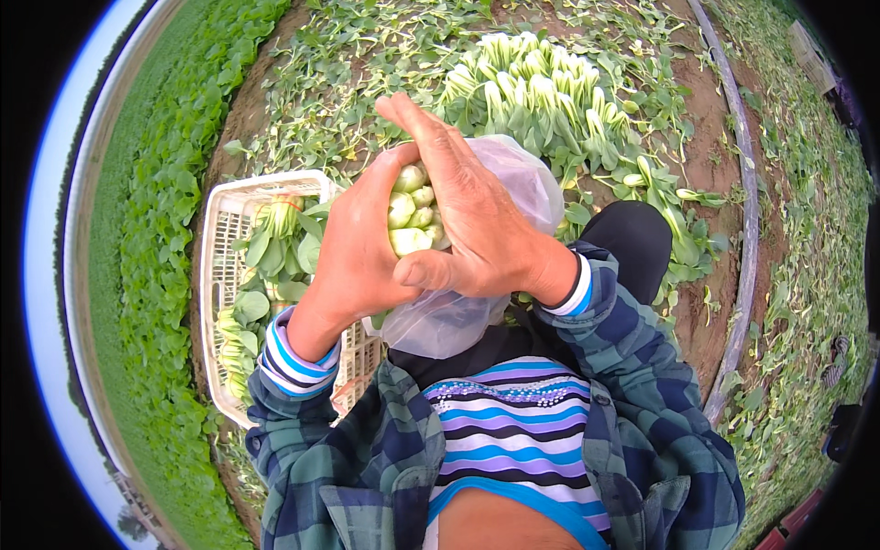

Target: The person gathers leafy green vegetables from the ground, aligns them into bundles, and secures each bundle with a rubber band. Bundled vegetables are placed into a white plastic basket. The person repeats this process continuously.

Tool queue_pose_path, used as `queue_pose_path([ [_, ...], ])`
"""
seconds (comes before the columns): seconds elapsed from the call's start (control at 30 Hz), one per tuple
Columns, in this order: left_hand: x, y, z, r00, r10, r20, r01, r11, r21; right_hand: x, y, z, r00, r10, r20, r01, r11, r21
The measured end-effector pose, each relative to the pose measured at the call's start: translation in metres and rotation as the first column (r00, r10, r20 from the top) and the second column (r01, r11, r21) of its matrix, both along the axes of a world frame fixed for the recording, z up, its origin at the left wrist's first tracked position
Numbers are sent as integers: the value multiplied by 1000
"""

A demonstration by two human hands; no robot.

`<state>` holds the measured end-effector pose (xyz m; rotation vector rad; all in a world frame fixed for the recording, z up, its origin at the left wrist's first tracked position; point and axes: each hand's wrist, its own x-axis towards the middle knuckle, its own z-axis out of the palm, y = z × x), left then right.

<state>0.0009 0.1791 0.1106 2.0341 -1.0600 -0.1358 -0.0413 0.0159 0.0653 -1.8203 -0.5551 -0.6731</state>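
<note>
Both my hands are cupped around a bunch of bok choy (pixel 412 213), its pale stem bases turned up towards me. My left hand (pixel 361 237) wraps the bunch from the left. My right hand (pixel 474 206) presses from the right, its palm and thumb over the stems. Most of the leaves are hidden below my hands. Under the bunch and around it, over my lap, lies a thin translucent plastic bag (pixel 447 323). Left of my hands, a white plastic crate (pixel 212 275) holds several banded bunches of bok choy (pixel 275 234).
A large pile of cut bok choy (pixel 536 89) lies on the ground ahead, with loose plants (pixel 677 227) to its right. Loose leaves litter the soil. A grey hose (pixel 746 172) runs along the right. Uncut leafy rows (pixel 165 206) grow at the left. Another crate (pixel 811 55) stands far right.
</note>
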Motion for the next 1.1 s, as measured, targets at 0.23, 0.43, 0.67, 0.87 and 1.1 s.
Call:
queue_pose_path([
  [0.23, -21, 7, -21, 954, 195, -227, -232, 961, -150, 12, 18, -8, 996, 85, 28, -87, 991, 104],
  [0.43, -18, -14, 8, 985, 167, -31, -157, 965, 212, 7, -5, -11, 930, 347, -123, -247, 836, 490],
  [0.67, -14, 4, -7, 929, 370, -6, -369, 927, 65, -14, -148, -33, 932, -82, -352, 204, 924, 325],
  [0.87, 0, 17, -15, 859, 512, -22, -508, 856, 91, -46, -347, -178, 468, -447, -762, 762, 641, 92],
  [1.1, 9, 0, -11, 805, 587, -83, -568, 804, 176, -22, -401, -340, -117, -922, -368, 464, 276, -841],
])
